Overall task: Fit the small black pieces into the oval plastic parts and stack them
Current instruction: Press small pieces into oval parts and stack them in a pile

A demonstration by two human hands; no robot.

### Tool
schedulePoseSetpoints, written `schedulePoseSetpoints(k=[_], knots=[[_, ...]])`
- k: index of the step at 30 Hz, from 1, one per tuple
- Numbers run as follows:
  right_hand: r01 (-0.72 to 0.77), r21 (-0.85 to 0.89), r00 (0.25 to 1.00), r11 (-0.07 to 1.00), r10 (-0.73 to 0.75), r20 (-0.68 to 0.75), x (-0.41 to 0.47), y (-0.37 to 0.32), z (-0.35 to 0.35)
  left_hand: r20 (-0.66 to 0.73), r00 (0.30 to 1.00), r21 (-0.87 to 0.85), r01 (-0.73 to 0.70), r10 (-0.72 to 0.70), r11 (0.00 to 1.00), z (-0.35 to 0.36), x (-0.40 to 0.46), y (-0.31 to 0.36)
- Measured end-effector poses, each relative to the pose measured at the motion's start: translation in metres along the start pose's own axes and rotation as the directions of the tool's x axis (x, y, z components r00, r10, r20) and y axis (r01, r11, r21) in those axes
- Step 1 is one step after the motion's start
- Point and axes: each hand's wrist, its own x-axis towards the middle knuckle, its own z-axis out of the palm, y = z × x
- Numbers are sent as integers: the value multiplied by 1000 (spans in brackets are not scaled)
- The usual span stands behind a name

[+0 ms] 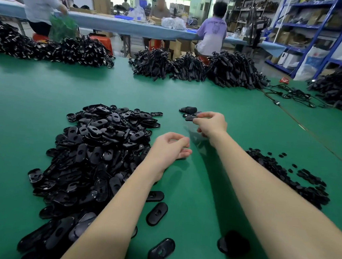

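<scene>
A big heap of black oval plastic parts covers the green table on my left. A smaller heap of small black pieces lies on my right. My right hand reaches forward and pinches an oval part by its edge, right beside a short stack of oval parts. My left hand hovers over the mat near the big heap's right edge, fingers loosely curled with nothing visible in them.
Loose oval parts lie near my forearms. Piles of black cable bundles line the far side of the table, with loose cables at the right. People sit at a blue bench behind; shelving stands at the right.
</scene>
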Motion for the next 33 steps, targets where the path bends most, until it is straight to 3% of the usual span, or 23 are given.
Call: schedulePoseSetpoints(k=[6,12,15,18,20,22,26,29,33], knots=[[36,-178,996,983,-49,-72,38,-1,11,6,1000,43,-18,18,999,-1,6,-3],[144,-283,989,948,-149,3,28,0,7,-11,998,170,-64,67,983,-1,6,-8],[262,-329,946,907,-174,273,12,-13,3,0,994,265,-106,110,958,1,3,-9],[432,-404,790,806,-123,600,-8,-34,8,12,990,367,-133,139,921,3,-1,-7],[523,-425,726,739,-125,676,-17,-48,19,14,989,425,-142,150,894,4,-2,-7],[551,-447,719,704,-130,682,-22,-58,32,24,989,426,-145,149,893,2,-2,-6],[558,-557,785,615,-174,594,-25,-54,52,45,990,389,-139,132,911,0,-2,-6],[523,-568,823,635,-206,529,-23,-48,56,53,991,399,-136,125,907,-1,-1,-5],[593,-592,788,546,-243,565,-25,-52,50,66,992,377,-128,111,917,-2,0,-4]])
